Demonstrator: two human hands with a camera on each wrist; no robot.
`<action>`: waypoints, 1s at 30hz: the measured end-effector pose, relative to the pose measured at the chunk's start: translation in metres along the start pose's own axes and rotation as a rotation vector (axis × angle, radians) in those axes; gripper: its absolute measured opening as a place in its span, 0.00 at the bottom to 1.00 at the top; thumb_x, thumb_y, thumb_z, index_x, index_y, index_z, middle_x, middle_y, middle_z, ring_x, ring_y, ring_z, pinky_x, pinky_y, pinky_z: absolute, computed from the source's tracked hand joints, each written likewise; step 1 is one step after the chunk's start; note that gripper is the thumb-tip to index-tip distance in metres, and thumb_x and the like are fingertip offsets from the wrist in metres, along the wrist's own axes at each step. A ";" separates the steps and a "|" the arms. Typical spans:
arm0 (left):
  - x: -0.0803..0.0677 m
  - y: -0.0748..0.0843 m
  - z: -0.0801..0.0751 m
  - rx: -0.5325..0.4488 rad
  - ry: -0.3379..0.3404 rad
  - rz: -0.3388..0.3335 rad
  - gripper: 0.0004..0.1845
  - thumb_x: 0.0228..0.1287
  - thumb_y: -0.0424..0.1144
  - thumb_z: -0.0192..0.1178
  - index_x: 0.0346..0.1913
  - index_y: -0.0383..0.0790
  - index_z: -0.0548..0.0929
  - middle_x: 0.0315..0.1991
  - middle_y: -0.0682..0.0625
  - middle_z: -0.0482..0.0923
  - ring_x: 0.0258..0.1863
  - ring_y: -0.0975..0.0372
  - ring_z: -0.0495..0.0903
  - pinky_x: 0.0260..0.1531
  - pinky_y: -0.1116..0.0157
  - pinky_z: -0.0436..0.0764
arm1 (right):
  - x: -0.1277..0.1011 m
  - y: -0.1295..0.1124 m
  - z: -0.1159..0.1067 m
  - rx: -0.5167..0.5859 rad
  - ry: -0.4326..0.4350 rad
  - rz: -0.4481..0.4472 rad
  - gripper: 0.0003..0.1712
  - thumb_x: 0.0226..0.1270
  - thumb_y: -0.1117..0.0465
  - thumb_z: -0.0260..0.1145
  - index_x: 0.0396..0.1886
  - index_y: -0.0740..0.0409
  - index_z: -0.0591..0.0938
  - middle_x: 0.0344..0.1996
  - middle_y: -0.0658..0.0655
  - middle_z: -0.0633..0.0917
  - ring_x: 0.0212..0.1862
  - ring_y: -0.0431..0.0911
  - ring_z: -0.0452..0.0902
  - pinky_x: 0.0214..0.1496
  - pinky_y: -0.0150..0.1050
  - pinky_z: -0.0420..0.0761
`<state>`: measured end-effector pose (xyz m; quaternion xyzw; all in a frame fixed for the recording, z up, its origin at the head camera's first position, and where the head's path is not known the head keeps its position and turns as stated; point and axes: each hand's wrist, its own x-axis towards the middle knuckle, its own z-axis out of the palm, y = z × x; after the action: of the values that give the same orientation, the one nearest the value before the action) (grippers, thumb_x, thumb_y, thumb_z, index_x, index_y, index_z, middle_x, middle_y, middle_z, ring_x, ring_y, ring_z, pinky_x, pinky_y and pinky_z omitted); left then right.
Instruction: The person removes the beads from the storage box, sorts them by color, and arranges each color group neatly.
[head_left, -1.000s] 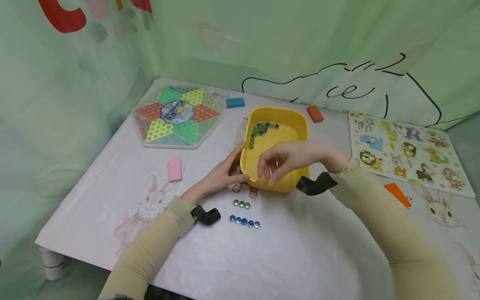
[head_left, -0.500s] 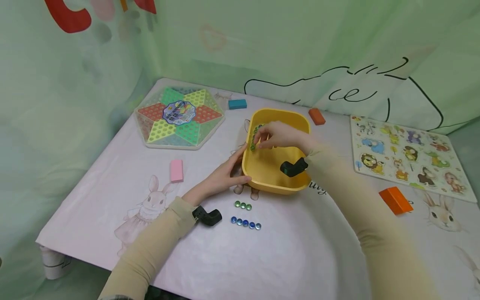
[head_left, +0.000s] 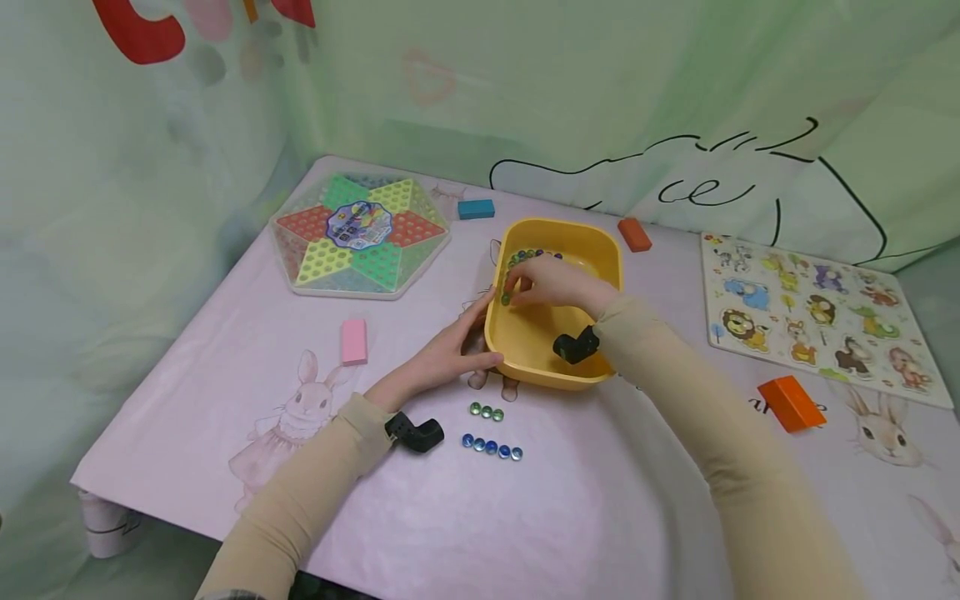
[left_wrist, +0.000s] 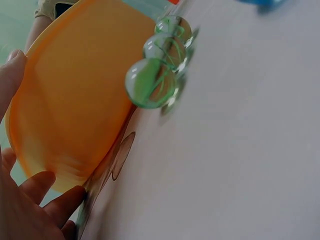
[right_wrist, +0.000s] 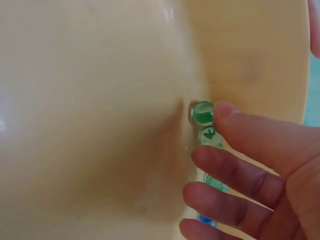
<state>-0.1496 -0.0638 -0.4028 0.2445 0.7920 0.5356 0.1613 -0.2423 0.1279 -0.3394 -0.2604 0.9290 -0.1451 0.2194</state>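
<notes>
Head view: the yellow tub (head_left: pixel 553 382) stands on the table (head_left: pixel 585 517), with marbles (head_left: pixel 521 255) lying inside along its left and far sides. The right hand (head_left: pixel 558 283) reaches in among them. The left hand (head_left: pixel 447 350) is spread against the tub's near left corner. In front are a row of three green marbles (head_left: pixel 487 412) and a row of five bluish marbles (head_left: pixel 492 447).

Left wrist view: the left hand's thumb is at the tub's rim, its fingers apart beside the outer wall; the three green marbles sit near that wall.

Right wrist view: the right hand's fingers are loosely extended, its thumb tip touching the end green marble (right_wrist: pixel 202 113). A blue one shows partly behind the fingers.
</notes>
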 end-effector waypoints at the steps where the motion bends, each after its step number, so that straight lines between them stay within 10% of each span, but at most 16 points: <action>1: 0.002 -0.006 0.001 0.003 0.005 0.001 0.47 0.61 0.44 0.60 0.73 0.59 0.39 0.72 0.48 0.54 0.71 0.58 0.52 0.69 0.55 0.50 | 0.000 -0.001 0.000 -0.005 -0.001 -0.001 0.14 0.63 0.58 0.63 0.47 0.57 0.81 0.36 0.56 0.81 0.39 0.48 0.72 0.46 0.39 0.75; 20: 0.004 -0.015 0.004 0.010 0.020 0.042 0.46 0.61 0.46 0.60 0.72 0.65 0.39 0.71 0.49 0.55 0.70 0.60 0.53 0.69 0.56 0.51 | 0.000 -0.007 0.004 -0.042 -0.040 -0.032 0.09 0.60 0.59 0.66 0.38 0.58 0.82 0.33 0.54 0.82 0.37 0.46 0.72 0.43 0.37 0.75; 30: -0.009 0.023 -0.004 0.006 -0.016 0.007 0.45 0.63 0.39 0.58 0.74 0.45 0.39 0.71 0.40 0.52 0.71 0.53 0.52 0.69 0.53 0.52 | -0.035 -0.025 -0.017 -0.050 -0.048 -0.120 0.07 0.61 0.59 0.65 0.37 0.56 0.81 0.31 0.53 0.80 0.37 0.46 0.71 0.40 0.36 0.74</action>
<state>-0.1397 -0.0649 -0.3803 0.2521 0.7914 0.5318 0.1653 -0.2135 0.1291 -0.3037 -0.3245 0.9095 -0.1283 0.2261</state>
